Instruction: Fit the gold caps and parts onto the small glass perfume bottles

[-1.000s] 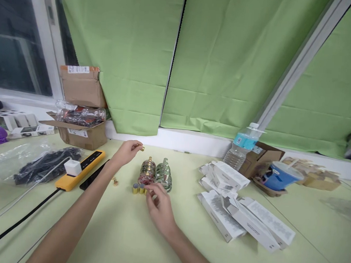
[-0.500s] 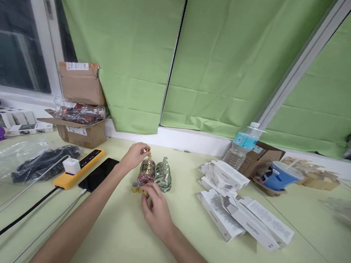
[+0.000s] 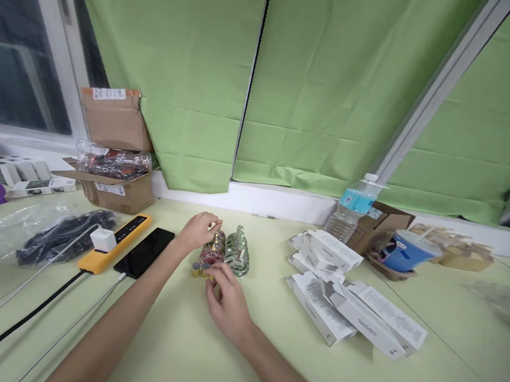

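Small reddish glass bottles (image 3: 214, 252) with gold necks stand in a row in front of me, beside a row of greenish bottles (image 3: 239, 253) with silvery-green necks. My left hand (image 3: 200, 231) is above the far part of the reddish row, thumb and fingers pinched by a gold neck; what lies between the fingertips is hidden. At the near end of the rows stand small gold caps (image 3: 196, 270) with dark bluish-grey tops. The closed fingers of my right hand (image 3: 227, 304) are at the rightmost cap, partly covering it.
Left of my arms lie a black phone (image 3: 145, 252) on a cable and a yellow power strip (image 3: 116, 243). White boxes (image 3: 351, 306) are heaped to the right, with a water bottle (image 3: 352, 208) and a blue cup (image 3: 411, 250) behind. A pen (image 3: 264, 216) lies near the wall.
My left hand has come slightly down and turned, and the gold neck at its fingertips is now more covered. My right hand stays nearly still at the caps.
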A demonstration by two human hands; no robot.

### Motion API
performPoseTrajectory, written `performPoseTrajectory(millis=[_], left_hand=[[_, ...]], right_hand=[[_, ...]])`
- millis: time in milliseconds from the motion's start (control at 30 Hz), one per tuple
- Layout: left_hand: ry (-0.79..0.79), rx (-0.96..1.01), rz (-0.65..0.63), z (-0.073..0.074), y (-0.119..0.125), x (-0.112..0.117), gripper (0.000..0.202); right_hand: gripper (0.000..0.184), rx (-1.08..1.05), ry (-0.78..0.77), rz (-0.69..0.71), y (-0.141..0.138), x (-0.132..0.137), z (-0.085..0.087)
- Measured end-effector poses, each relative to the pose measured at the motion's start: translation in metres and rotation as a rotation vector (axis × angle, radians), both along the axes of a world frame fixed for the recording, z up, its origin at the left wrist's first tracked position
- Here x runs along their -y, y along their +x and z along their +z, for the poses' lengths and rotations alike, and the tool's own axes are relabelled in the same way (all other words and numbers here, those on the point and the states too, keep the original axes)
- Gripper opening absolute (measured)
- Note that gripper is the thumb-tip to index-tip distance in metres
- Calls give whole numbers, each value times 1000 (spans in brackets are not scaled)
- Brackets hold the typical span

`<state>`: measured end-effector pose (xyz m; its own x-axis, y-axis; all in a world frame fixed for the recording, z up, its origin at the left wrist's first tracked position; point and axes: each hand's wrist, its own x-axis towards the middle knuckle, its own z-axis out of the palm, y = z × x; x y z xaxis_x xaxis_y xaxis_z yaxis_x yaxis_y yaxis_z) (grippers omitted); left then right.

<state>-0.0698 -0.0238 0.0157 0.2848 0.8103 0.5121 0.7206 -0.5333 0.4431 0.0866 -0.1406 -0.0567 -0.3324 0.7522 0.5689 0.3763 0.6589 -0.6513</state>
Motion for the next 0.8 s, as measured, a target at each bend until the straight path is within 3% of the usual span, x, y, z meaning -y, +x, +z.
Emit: performPoseTrajectory(millis=[333, 433, 533, 600, 700, 800], left_hand=[[-7, 14, -21, -7, -3, 2, 25], [22, 54, -22, -1, -1, 4, 27], [47, 86, 42, 17, -4, 10, 33], [-31, 31, 112, 34, -14, 18, 35], [-292, -156, 262, 58, -37, 37, 34], [-565, -318, 367, 66, -59, 51, 32]], right_hand=[[26, 19, 3, -7, 0, 1, 0], [26, 23, 9, -2, 0, 1, -1], [28, 27, 10, 0, 1, 0, -1], [29, 38, 8, 4, 1, 1, -1], [30, 55, 6, 7, 2, 1, 0], [29, 67, 14, 0, 2, 2, 0]])
